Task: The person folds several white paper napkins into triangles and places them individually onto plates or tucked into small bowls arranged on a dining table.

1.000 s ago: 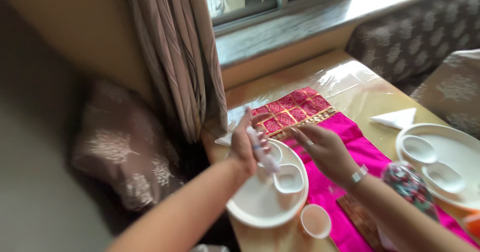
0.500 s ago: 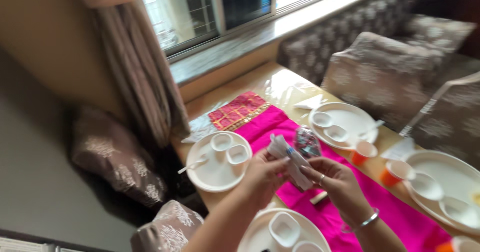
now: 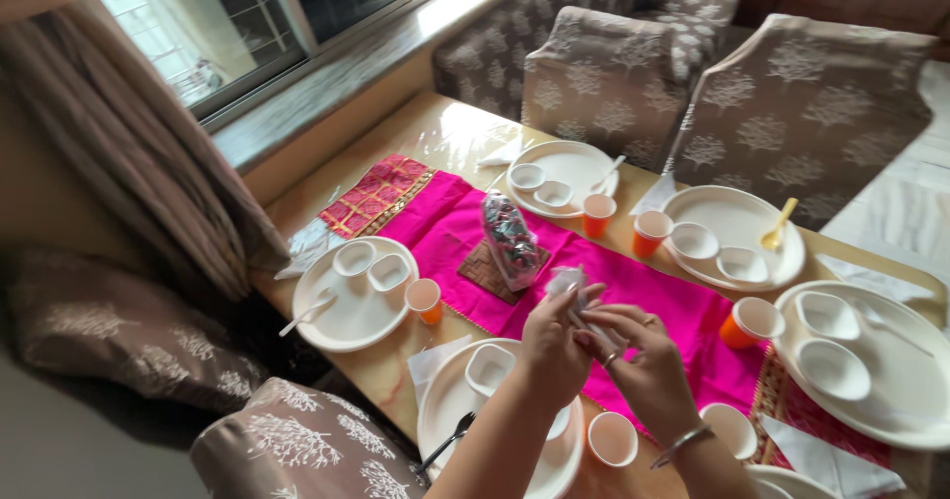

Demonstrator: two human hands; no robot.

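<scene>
My left hand [image 3: 547, 346] and my right hand [image 3: 635, 362] meet above the pink table runner [image 3: 445, 232]. Both pinch a small white packet [image 3: 569, 284] between the fingertips; what is inside cannot be told. A ring and a metal bangle are on my right hand. Just below my left hand lies a white plate [image 3: 445, 410] with a small white bowl [image 3: 489, 367] and a black fork [image 3: 447, 442]. A white-lined cup [image 3: 613, 438] stands under my forearms.
A clear bag of colourful sweets [image 3: 510, 237] stands on a brown mat mid-runner. White plates with bowls sit at the left [image 3: 336, 321], far side [image 3: 579, 162], right [image 3: 752, 207] and far right [image 3: 910, 400]. Orange cups [image 3: 426, 299] stand between them. Patterned chairs [image 3: 792, 113] ring the table.
The view swung right and pulled back, showing more of the table. My hands left the left plate and came together over the near plate, both now on the packet.
</scene>
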